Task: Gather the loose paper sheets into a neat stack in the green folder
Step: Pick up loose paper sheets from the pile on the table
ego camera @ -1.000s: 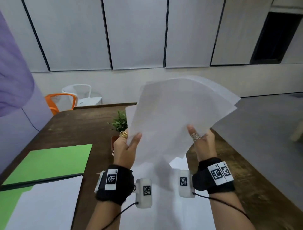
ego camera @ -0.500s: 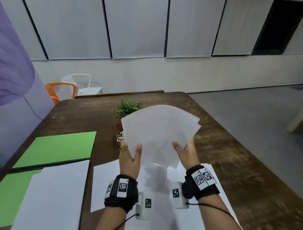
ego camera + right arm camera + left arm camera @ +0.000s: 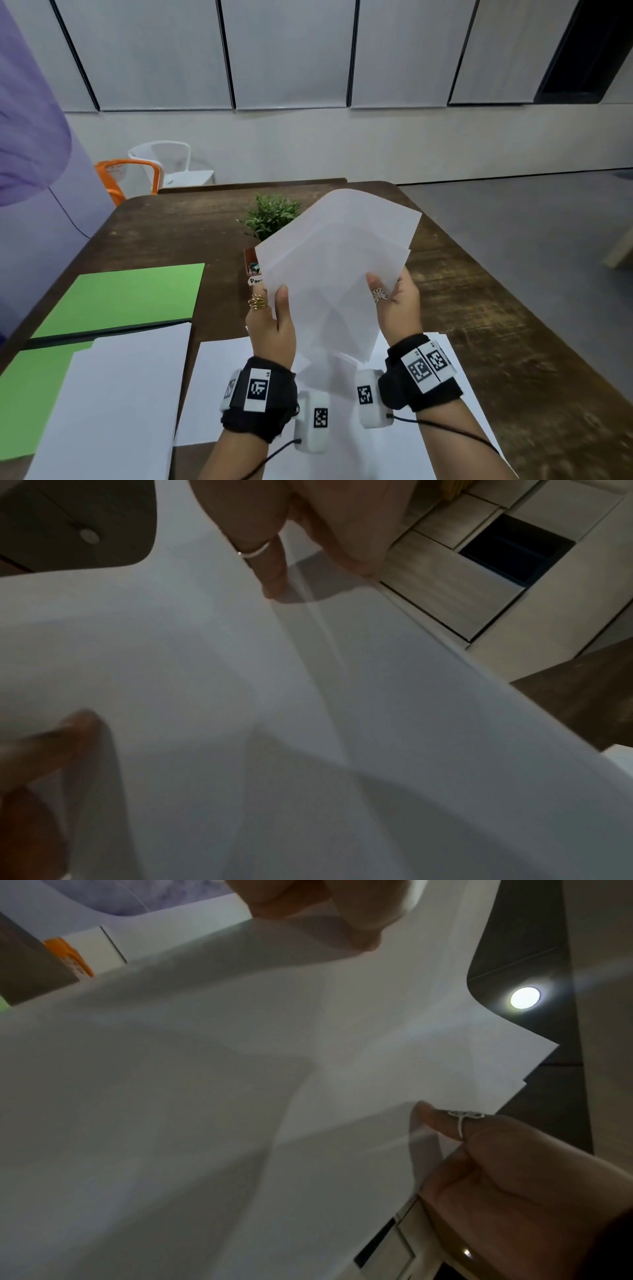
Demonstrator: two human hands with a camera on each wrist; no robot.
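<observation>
Both hands hold a fanned bundle of white paper sheets [image 3: 334, 270] upright above the table. My left hand [image 3: 274, 318] grips its left edge, thumb on the front. My right hand [image 3: 394, 305] pinches the right edge, thumb on the front with a ring. The sheets [image 3: 240, 1096] fill the left wrist view, and the same sheets [image 3: 308, 723] fill the right wrist view. The green folder [image 3: 130, 294] lies open at the left, its near flap holding a white stack [image 3: 113, 394]. More loose sheets [image 3: 219, 377] lie flat on the table under my wrists.
A small potted plant [image 3: 270, 219] stands just behind the held sheets. The dark wooden table [image 3: 496, 325] runs to an edge on the right. An orange chair [image 3: 126, 178] and a white chair [image 3: 171, 161] stand beyond the far left corner.
The held bundle has come down from high in front of the wall to just above the table, and the view has tilted down. Both hands keep their grip.
</observation>
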